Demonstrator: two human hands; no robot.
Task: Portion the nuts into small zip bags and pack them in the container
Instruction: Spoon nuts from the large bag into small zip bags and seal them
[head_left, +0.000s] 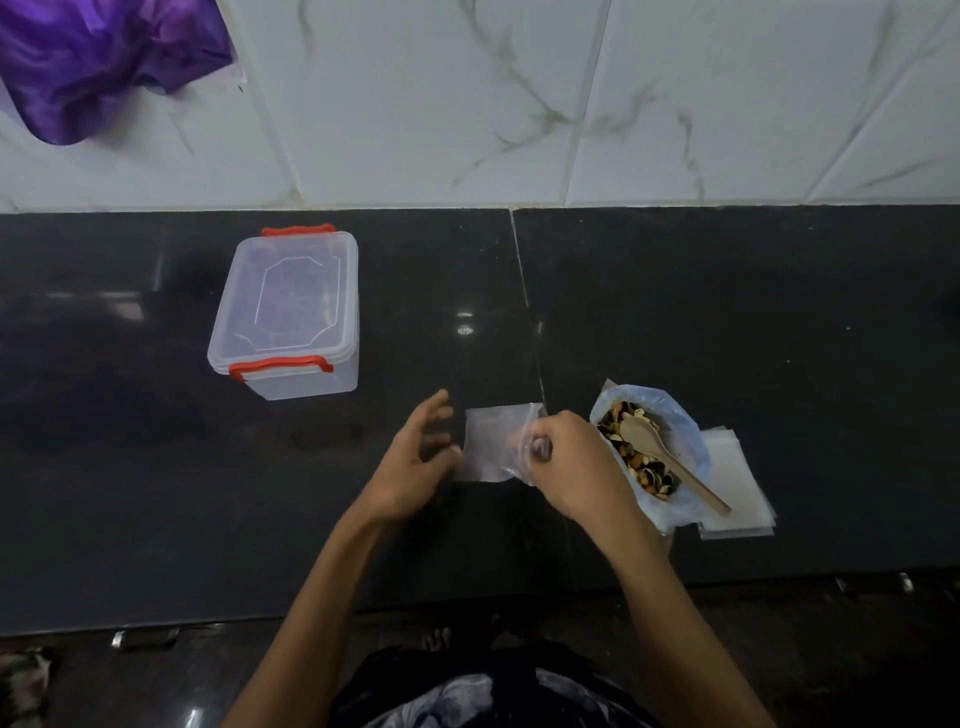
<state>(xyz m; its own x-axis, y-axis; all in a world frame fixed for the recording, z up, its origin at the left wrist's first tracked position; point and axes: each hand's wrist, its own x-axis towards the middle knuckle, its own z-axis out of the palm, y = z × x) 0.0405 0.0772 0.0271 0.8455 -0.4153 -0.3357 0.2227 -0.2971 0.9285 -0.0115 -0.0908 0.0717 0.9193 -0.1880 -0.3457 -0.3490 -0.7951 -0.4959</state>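
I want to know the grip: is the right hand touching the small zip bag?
Touching. The head view shows the right hand pinching the small zip bag at its right edge.

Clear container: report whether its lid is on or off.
On. The container has its lid seated flat, with both red clips down at the ends.

Home kitchen – black granite counter (727, 312), marbled white wall tiles (441, 104), plastic food container (288, 312)
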